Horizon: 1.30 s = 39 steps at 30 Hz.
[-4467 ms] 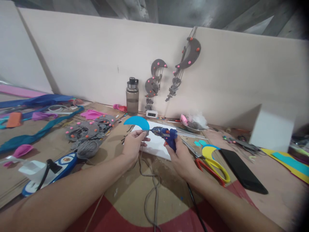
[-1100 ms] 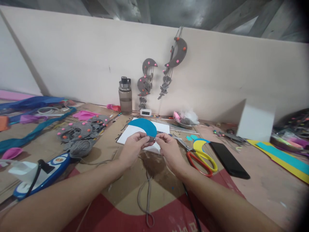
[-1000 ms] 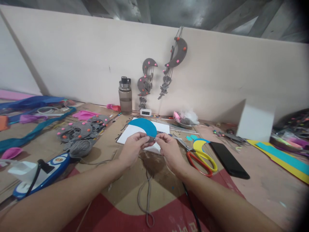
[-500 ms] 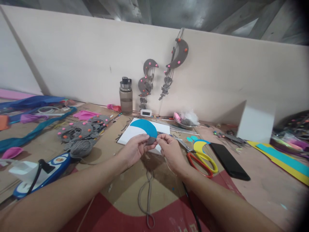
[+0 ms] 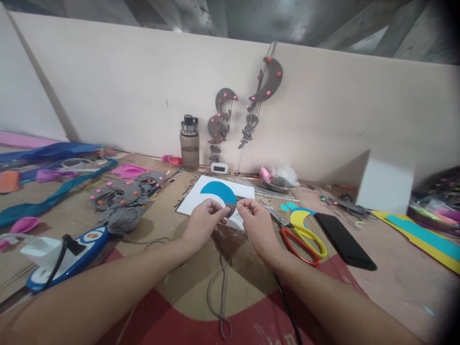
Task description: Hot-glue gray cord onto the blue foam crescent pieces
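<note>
A blue crescent point(image 5: 224, 191) is held up over a white sheet point(image 5: 190, 199), its lower end covered by wrapped grey yarn point(image 5: 231, 209). My left hand point(image 5: 205, 223) pinches that lower end between thumb and fingers. At the crescent's right edge, the fingertips of my right hand point(image 5: 257, 227) are closed together on the yarn, which they mostly hide. Below both hands, a loose loop of grey yarn point(image 5: 223, 297) trails over the cardboard.
Scissors point(image 5: 302, 239), a yellow crescent point(image 5: 297, 218) and a black phone point(image 5: 345, 241) lie to the right. On the left are a yarn ball point(image 5: 125, 218), yarn-covered crescents point(image 5: 120, 191) and a blue-and-white power strip point(image 5: 68, 261). A bottle point(image 5: 189, 148) stands behind.
The view has shifted slightly. My left hand has turned, its thumb now lying over the yarn-wrapped end. The crescent sits a little lower; both hands remain at it.
</note>
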Each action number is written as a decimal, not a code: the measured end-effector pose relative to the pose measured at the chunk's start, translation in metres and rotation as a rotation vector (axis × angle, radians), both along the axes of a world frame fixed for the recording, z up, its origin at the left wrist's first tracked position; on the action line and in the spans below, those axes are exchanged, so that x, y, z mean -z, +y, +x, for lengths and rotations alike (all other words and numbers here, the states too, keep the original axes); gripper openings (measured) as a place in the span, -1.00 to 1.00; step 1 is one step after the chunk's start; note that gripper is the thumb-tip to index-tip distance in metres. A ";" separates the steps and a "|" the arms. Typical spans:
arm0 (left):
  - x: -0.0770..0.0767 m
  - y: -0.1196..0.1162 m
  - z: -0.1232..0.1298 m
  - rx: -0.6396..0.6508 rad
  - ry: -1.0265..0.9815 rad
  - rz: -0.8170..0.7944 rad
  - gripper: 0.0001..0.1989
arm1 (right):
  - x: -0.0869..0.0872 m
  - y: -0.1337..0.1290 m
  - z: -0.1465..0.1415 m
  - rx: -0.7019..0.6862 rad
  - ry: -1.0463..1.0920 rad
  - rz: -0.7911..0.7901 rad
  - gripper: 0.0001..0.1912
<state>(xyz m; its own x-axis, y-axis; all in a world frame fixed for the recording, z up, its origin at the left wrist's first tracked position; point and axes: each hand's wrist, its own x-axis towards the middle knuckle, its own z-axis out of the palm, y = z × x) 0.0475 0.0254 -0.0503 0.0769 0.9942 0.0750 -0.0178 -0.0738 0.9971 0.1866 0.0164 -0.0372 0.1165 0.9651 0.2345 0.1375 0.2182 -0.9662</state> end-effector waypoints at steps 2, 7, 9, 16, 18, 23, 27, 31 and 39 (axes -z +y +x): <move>0.000 -0.001 -0.001 -0.039 0.115 0.061 -0.70 | 0.000 0.000 0.000 0.004 -0.030 -0.015 -0.78; -0.002 -0.005 0.000 -0.039 0.170 0.154 -0.75 | 0.001 -0.004 -0.004 0.001 -0.095 0.003 -0.80; 0.000 -0.004 0.001 -0.018 0.191 0.217 -0.76 | 0.004 -0.004 -0.005 -0.013 -0.104 0.014 -0.81; 0.005 0.000 0.002 -0.066 0.216 0.311 -0.87 | 0.006 -0.004 -0.007 -0.081 -0.209 0.074 -0.83; 0.002 0.000 0.002 -0.055 0.170 0.251 -0.89 | 0.005 -0.007 -0.007 -0.086 -0.250 0.110 -0.83; -0.001 -0.001 0.002 -0.031 0.046 0.099 -0.82 | 0.005 -0.009 -0.008 -0.051 -0.215 0.129 -0.87; 0.004 0.003 0.000 0.002 -0.070 -0.003 -0.78 | 0.012 -0.002 -0.004 -0.022 -0.154 0.100 -0.84; 0.008 0.004 0.000 0.077 -0.182 -0.033 -0.78 | 0.017 0.005 -0.002 -0.016 -0.096 0.012 -0.78; 0.004 0.002 0.001 0.157 -0.229 -0.029 -0.76 | 0.009 0.003 -0.001 -0.016 -0.119 -0.108 -0.73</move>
